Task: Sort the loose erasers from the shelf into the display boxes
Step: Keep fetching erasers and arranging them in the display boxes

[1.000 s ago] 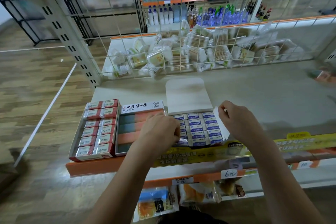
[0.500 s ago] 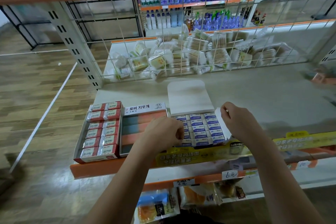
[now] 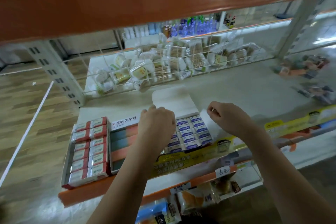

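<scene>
Left hand (image 3: 156, 123) is hovering curled over the blue erasers (image 3: 192, 132) (can't tell if it's gripping one), right hand (image 3: 223, 117) is pinching the box flap (image 3: 209, 122), which is risking a tear.

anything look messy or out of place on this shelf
Mostly tidy. Behind the wire grid, the cotton swab packs lie heaped at all angles, unlike the neat rows in the blue eraser box and red eraser box.
</scene>
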`<move>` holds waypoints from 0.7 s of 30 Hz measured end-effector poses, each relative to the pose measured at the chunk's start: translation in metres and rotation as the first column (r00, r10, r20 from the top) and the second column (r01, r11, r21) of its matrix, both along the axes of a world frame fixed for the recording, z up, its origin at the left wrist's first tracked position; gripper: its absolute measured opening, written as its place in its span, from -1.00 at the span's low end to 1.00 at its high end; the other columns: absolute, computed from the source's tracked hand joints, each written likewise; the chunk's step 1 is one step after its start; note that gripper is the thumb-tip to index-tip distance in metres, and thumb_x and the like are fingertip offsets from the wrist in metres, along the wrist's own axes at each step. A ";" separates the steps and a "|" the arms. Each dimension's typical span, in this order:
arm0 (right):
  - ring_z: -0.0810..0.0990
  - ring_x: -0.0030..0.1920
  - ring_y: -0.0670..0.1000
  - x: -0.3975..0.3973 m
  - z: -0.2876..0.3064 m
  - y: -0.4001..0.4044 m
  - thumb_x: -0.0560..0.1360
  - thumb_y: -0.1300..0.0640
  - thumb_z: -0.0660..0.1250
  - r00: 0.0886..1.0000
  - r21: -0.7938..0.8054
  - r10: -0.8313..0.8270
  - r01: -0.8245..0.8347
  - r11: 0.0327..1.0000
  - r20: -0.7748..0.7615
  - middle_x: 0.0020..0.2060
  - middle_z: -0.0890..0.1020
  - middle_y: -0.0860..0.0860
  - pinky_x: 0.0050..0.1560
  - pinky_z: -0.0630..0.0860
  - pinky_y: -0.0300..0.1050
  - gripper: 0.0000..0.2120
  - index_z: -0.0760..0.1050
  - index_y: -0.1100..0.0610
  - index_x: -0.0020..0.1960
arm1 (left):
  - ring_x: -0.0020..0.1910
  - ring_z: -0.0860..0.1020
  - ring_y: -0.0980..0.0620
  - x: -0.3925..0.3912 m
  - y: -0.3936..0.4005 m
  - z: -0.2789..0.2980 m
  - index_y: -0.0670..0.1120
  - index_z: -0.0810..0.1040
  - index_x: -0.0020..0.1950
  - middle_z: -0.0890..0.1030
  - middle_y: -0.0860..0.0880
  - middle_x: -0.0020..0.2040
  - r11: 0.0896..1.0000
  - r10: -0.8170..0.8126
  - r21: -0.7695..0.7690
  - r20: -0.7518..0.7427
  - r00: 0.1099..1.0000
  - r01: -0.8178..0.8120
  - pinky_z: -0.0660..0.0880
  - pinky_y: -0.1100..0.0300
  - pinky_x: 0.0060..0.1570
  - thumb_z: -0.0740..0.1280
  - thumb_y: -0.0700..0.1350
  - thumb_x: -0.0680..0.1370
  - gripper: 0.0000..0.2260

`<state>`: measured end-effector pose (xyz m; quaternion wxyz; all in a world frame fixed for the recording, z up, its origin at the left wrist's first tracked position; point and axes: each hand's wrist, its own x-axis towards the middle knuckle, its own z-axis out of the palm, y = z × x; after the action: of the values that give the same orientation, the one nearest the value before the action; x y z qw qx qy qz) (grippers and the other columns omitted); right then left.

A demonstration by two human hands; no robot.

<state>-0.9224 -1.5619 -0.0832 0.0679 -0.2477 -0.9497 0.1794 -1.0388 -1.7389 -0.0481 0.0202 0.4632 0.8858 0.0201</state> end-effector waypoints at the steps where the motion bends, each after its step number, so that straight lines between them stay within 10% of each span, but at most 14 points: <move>1: 0.52 -0.17 0.06 0.004 0.003 0.003 0.57 0.09 0.17 1.000 0.007 0.007 -0.007 1.000 0.001 -0.19 0.59 0.04 -0.17 0.43 -0.08 -0.83 0.50 0.14 0.01 | 0.03 0.44 0.01 0.001 0.007 0.004 0.04 0.60 0.06 0.58 0.02 -0.02 0.998 -0.021 0.051 -0.024 0.999 0.022 0.33 0.13 0.00 0.20 0.02 0.59 -0.80; 6: 0.45 0.14 0.08 0.037 0.012 0.039 0.55 0.06 0.22 0.999 0.146 0.003 -0.010 0.989 0.048 0.08 0.56 0.05 0.16 0.38 -0.04 -0.76 0.47 0.08 0.19 | 0.19 0.40 -0.08 0.027 0.074 0.005 0.05 0.51 0.20 0.51 -0.03 0.17 0.982 -0.154 0.110 0.022 0.988 0.150 0.32 0.06 0.12 0.18 0.10 0.59 -0.74; 21: 0.33 0.33 0.14 0.227 -0.017 0.253 0.51 0.01 0.28 0.921 0.171 -0.373 0.352 0.920 0.112 0.35 0.35 0.09 0.23 0.31 -0.03 -0.48 0.25 0.07 0.42 | 0.27 0.35 -0.18 0.190 0.346 -0.042 -0.01 0.33 0.38 0.38 -0.13 0.31 0.938 -0.342 0.085 0.057 0.938 0.337 0.37 -0.04 0.17 0.24 0.19 0.51 -0.50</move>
<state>-0.6954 -1.3084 -0.1000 0.0504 -0.4262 -0.9002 0.0747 -0.8485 -1.3925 -0.0905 0.0376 0.6085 0.7899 0.0656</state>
